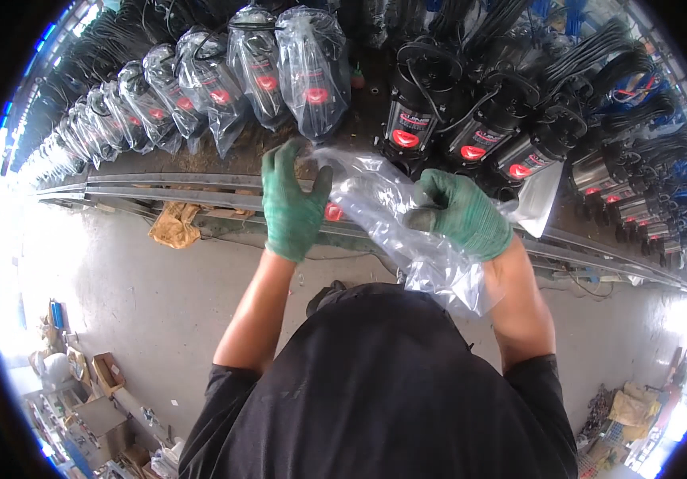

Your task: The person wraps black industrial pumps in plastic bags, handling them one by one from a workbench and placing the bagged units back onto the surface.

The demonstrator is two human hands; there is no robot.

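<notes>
A loose clear plastic bag (379, 203) hangs crumpled between my two green-gloved hands. My right hand (465, 214) pinches it, thumb against fingers, and its lower end trails over my right forearm. At the bag's other end, my left hand (289, 203) has its fingers raised and apart; whether it touches the film I cannot tell. Just beyond stands a cylindrical pump in a clear bag (311, 72), the end one of a row going off left. Right of it, an unbagged black and steel pump (413, 112) with a red label heads another row.
A bench with metal edge rails (200, 193) runs across in front of me. Coiled black cables (599, 56) lie over the pumps. Brown crumpled wrapping (174, 226) hangs by the rail at left. Cartons (104, 415) and clutter sit on the floor behind me at left.
</notes>
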